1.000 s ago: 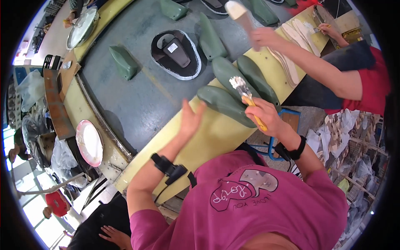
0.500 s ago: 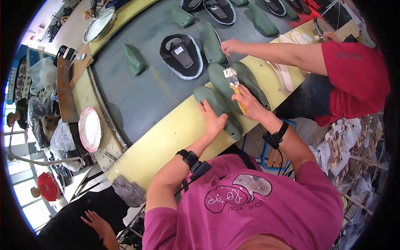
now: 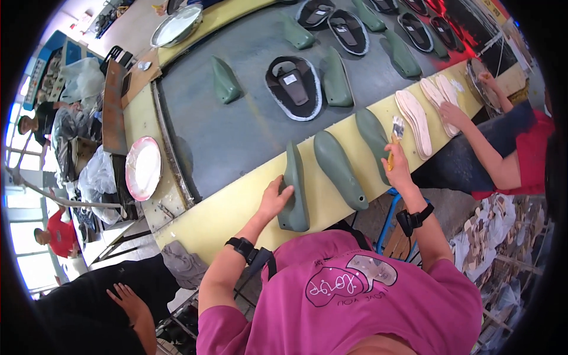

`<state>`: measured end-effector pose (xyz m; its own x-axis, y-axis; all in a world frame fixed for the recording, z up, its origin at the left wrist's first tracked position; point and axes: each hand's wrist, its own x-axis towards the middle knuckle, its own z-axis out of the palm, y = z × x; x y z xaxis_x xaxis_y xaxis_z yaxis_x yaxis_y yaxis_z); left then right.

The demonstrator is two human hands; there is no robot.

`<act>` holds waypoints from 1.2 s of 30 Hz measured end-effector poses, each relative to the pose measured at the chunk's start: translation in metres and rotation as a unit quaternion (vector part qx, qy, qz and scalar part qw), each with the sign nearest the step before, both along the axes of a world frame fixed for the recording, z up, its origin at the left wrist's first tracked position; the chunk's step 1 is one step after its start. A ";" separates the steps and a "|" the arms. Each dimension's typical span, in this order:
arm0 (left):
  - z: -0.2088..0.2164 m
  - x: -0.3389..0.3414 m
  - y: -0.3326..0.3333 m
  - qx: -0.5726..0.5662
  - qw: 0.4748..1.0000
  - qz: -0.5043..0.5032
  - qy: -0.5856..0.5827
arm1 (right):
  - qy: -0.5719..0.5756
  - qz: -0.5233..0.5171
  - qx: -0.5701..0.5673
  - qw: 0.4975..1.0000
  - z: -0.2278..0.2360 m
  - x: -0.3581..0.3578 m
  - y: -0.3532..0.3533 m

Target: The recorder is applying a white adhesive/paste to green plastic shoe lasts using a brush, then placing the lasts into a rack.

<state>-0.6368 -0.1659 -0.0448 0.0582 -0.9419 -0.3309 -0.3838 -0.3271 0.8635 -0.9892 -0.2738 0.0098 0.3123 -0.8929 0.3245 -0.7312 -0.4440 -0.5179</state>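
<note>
My left hand (image 3: 275, 198) grips the side of a green shoe last (image 3: 296, 195), which is tipped up on its edge on the pale yellow board (image 3: 236, 222). My right hand (image 3: 399, 167) is closed round the yellow handle of a paintbrush (image 3: 396, 135), its bristles up and coated whitish. Between my hands lies a second green last (image 3: 337, 165), with a hole near its near end. A third green last (image 3: 373, 139) rests just left of the brush, partly hidden by my right hand.
Pale insoles (image 3: 414, 121) lie right of the lasts, near a co-worker's hand (image 3: 454, 117). Beyond the board, a grey surface bears several more lasts and black shoe uppers (image 3: 294, 89). A pink-rimmed bowl (image 3: 144, 168) of white stuff stands at left.
The last under my left hand has turned from lying flat onto its edge. My right hand and brush have moved right. The co-worker's arm has drawn back from the grey surface to the insoles.
</note>
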 end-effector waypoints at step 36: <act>0.036 0.066 -0.147 0.061 0.973 0.047 0.216 | -0.232 0.146 0.295 0.915 0.050 0.124 -0.037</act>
